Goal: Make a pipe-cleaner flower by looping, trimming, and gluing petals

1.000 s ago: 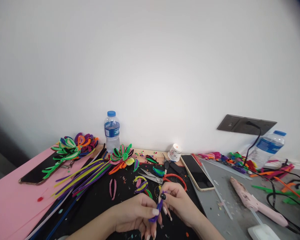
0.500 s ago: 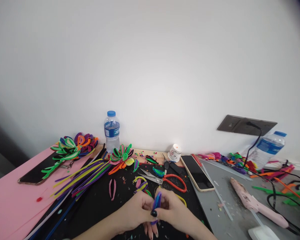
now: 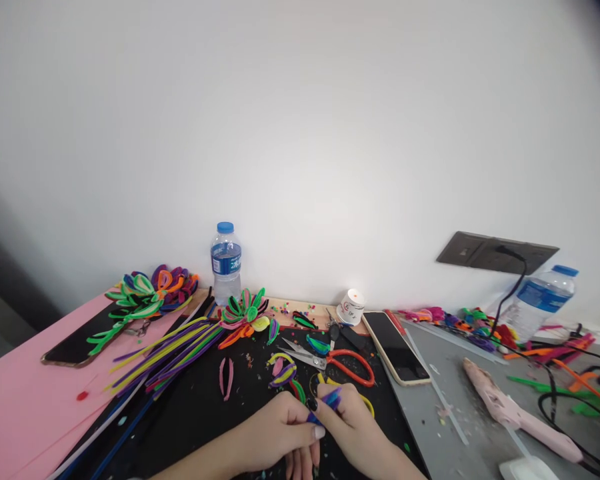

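Observation:
Both hands meet low in the middle of the head view, over a black mat (image 3: pixel 195 417). Between them is a small purple and blue pipe-cleaner piece (image 3: pixel 332 399). My right hand (image 3: pixel 353 420) pinches it between thumb and fingers. My left hand (image 3: pixel 285 430) has its fingers closed on the lower end, which is mostly hidden. Just beyond lie orange-handled scissors (image 3: pixel 347 365), their blades apart. Loose pipe-cleaner loops surround the hands: a pink loop (image 3: pixel 225 379), a purple and yellow loop (image 3: pixel 283 373) and a green-blue loop (image 3: pixel 319 345).
At the left are pipe-cleaner flowers (image 3: pixel 140 293) on a dark phone (image 3: pixel 75 340) and a bundle of stems (image 3: pixel 165 353). A water bottle (image 3: pixel 226 263), a paper cup (image 3: pixel 351 307) and another phone (image 3: pixel 397 348) stand or lie behind. A pink glue gun (image 3: pixel 520 413) with cable is at the right.
The purple and blue piece has tipped from upright toward the right between my hands. My right hand has turned with it, and my left thumb now points right. The view has shifted slightly.

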A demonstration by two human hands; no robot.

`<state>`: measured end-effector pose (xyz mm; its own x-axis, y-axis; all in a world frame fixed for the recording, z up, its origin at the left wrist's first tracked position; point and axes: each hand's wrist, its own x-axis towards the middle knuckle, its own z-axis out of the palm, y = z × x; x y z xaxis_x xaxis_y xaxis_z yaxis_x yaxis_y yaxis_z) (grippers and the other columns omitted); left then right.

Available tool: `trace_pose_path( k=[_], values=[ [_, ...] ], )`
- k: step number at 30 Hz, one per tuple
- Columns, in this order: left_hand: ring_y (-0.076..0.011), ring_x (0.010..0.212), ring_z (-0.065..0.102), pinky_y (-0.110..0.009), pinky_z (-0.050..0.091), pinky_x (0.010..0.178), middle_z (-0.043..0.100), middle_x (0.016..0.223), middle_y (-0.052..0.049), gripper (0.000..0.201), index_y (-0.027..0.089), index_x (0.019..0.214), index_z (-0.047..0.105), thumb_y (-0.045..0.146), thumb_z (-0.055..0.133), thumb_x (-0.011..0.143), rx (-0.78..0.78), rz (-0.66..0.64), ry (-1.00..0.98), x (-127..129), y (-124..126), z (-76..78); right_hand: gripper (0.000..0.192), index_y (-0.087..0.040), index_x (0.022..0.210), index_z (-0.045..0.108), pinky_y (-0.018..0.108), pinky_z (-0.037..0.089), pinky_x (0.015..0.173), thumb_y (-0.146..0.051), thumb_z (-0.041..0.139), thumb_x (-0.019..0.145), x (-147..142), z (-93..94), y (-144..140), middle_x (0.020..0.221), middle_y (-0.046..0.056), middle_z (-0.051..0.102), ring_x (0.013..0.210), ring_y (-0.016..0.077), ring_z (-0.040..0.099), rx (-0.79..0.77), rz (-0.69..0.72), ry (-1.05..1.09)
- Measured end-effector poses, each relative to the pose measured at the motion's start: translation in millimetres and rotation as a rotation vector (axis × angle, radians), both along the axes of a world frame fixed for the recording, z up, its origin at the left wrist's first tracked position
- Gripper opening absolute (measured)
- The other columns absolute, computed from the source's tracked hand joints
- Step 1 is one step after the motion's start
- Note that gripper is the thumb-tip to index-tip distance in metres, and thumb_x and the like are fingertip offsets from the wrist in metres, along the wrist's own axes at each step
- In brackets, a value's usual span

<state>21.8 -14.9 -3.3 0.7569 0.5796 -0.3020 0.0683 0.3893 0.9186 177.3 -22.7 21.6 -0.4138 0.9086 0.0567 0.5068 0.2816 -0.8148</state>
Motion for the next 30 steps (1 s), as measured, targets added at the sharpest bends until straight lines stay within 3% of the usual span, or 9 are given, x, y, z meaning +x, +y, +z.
trace_pose_path(
  k=[7,14,19,24,30],
  values=[
    [-0.0071,0.023,0.039,-0.019,0.032,0.033,0.053,0.034,-0.002,0.027,0.01,0.046,0.055,0.028,0.05,0.064,-0.002,-0.033,0.0,-2.6,0.1,-1.4,0.04,-0.018,0.055,0.033,0.019,0.024,0.046,-0.045,0.038,0.085,-2.1,-1.5,-0.6,0.053,-0.006,0.031,0.049,0.0075,0.026,-0.161,0.222,0.038],
    [-0.0065,0.024,0.038,-0.02,0.037,0.036,0.055,0.036,-0.003,0.033,0.009,0.05,0.059,0.034,0.051,0.068,-0.023,-0.1,-0.061,-6.7,2.5,0.4,0.042,-0.017,0.056,0.034,0.019,0.024,0.047,-0.046,0.034,0.087,-3.0,2.9,-2.0,0.053,-0.006,0.031,0.05,0.0076,0.026,-0.103,0.256,0.028],
    [-0.0061,0.022,0.036,-0.02,0.037,0.034,0.053,0.034,-0.002,0.034,0.009,0.047,0.057,0.037,0.053,0.066,-0.05,-0.104,-0.078,-6.1,3.3,4.3,0.041,-0.017,0.056,0.032,0.019,0.024,0.047,-0.044,0.034,0.087,-0.8,0.0,-0.5,0.053,-0.006,0.03,0.051,0.0074,0.026,-0.064,0.233,0.002],
    [-0.0068,0.023,0.038,-0.021,0.038,0.034,0.055,0.035,-0.004,0.035,0.01,0.045,0.057,0.038,0.052,0.065,-0.09,-0.097,-0.059,-5.2,4.6,0.0,0.043,-0.018,0.057,0.034,0.019,0.027,0.048,-0.048,0.03,0.087,1.7,-4.8,1.0,0.056,-0.005,0.03,0.052,0.0081,0.027,-0.103,0.143,-0.006],
    [-0.007,0.022,0.038,-0.02,0.036,0.031,0.054,0.035,-0.004,0.034,0.01,0.046,0.056,0.038,0.051,0.065,-0.107,-0.102,-0.07,-5.6,6.8,-2.4,0.044,-0.018,0.057,0.036,0.02,0.03,0.051,-0.047,0.026,0.088,-0.8,-3.5,-0.1,0.057,-0.004,0.033,0.054,0.0095,0.031,-0.046,0.105,-0.031]
  ],
)
